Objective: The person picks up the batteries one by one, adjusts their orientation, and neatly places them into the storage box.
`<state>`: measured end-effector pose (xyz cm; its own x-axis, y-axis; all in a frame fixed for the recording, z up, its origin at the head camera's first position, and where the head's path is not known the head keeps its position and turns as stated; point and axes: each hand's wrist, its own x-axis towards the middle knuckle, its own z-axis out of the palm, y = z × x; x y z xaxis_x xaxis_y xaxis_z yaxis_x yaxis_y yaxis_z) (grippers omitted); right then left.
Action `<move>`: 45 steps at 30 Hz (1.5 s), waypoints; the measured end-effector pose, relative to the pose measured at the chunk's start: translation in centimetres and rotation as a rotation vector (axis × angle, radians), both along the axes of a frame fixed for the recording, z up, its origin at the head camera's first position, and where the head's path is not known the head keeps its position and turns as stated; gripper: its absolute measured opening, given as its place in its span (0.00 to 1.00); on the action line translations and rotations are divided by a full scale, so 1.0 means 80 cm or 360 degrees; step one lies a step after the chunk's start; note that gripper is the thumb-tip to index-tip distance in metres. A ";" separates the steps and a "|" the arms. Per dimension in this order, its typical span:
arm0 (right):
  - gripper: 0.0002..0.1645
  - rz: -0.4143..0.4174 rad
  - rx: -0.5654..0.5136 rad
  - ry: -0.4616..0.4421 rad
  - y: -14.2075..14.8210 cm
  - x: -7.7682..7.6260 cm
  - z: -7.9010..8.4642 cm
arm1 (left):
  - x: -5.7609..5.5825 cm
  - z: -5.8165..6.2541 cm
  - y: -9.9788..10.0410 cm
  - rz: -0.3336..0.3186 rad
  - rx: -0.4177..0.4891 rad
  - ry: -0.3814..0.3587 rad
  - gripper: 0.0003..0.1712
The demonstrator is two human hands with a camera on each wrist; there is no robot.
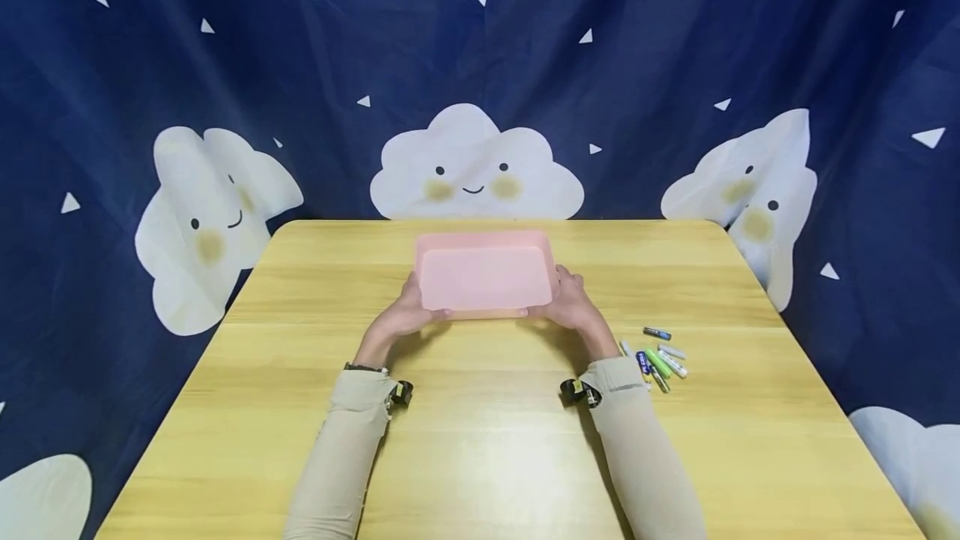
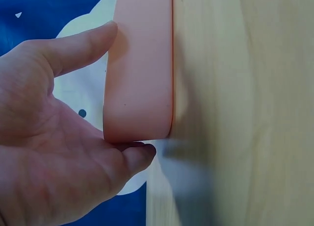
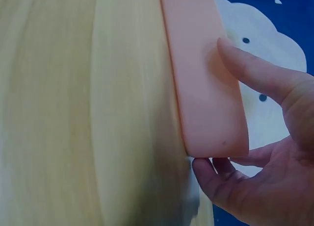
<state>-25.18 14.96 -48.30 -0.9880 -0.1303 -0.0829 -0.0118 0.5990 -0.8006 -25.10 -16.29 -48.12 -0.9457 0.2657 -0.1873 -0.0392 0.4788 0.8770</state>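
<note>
A pink rectangular open-topped box [image 1: 486, 277], with nothing inside, is held between both hands toward the far side of the table. My left hand [image 1: 407, 309] grips its left near corner; in the left wrist view the thumb presses the near wall of the box [image 2: 140, 74] and the fingers curl at its end. At the right near corner, my right hand [image 1: 568, 305] grips the same way. The right wrist view has that thumb on the box wall [image 3: 203, 79], with fingers bent against the short side.
A small group of batteries and marker-like sticks lies on the wooden table [image 1: 480, 440] to the right, beside the right forearm; a green stick [image 1: 657, 362] is among them. One dark battery [image 1: 657, 333] lies slightly apart. A blue curtain [image 1: 315, 40] with clouds hangs behind.
</note>
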 end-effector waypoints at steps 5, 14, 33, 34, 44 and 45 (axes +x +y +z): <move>0.56 0.0050 0.0047 0.0100 0.011 0.005 0.005 | 0.000 0.003 0.012 -0.0058 -0.0038 0.0029 0.67; 0.54 0.0146 0.0116 0.0153 0.016 0.013 0.012 | 0.004 0.000 0.015 -0.0137 -0.0087 0.0021 0.68; 0.49 0.0146 0.0081 0.0090 0.018 0.023 0.016 | 0.015 0.009 0.012 -0.0146 -0.0272 -0.0165 0.70; 0.50 0.0144 0.0085 0.0084 0.018 0.023 0.017 | 0.015 0.010 0.012 -0.0147 -0.0276 -0.0171 0.70; 0.50 0.0156 0.0101 0.0081 0.018 0.025 0.017 | 0.014 0.006 0.003 -0.0252 -0.0350 0.0036 0.73; 0.50 0.0153 0.0099 0.0082 0.018 0.025 0.017 | 0.013 0.007 0.002 -0.0262 -0.0400 0.0030 0.73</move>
<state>-23.19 16.39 -46.93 -0.9743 -0.2208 -0.0434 -0.1116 0.6416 -0.7589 -24.05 -16.14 -47.58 -0.8977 0.3633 -0.2493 0.0721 0.6795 0.7302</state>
